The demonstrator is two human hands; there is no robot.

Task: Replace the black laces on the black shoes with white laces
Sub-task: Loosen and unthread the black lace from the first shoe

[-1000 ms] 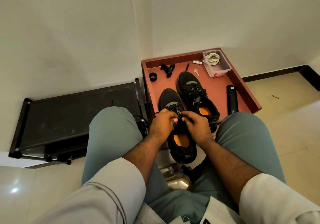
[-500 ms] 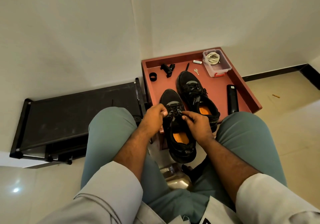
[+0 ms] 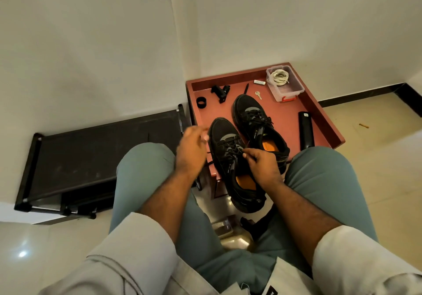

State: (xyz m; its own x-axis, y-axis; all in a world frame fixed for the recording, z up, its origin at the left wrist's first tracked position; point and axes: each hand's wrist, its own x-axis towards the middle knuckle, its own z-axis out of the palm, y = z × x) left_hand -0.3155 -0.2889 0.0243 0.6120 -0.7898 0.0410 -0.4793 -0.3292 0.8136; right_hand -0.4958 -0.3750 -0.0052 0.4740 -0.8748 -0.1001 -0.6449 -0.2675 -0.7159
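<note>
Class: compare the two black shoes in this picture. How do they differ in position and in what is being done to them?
The near shoe hangs off the red tray's front edge over the lap; the far shoe lies wholly on it. The right hand pinches the near shoe's black lace, with the blurred left hand raised beside it; nobody touches the far shoe. Both are black, orange inside, toes away, black-laced.

Left hand (image 3: 191,151) blurred, raised, fingers curled; right hand (image 3: 262,164) lower, fingertips in a pinching grip.
</note>
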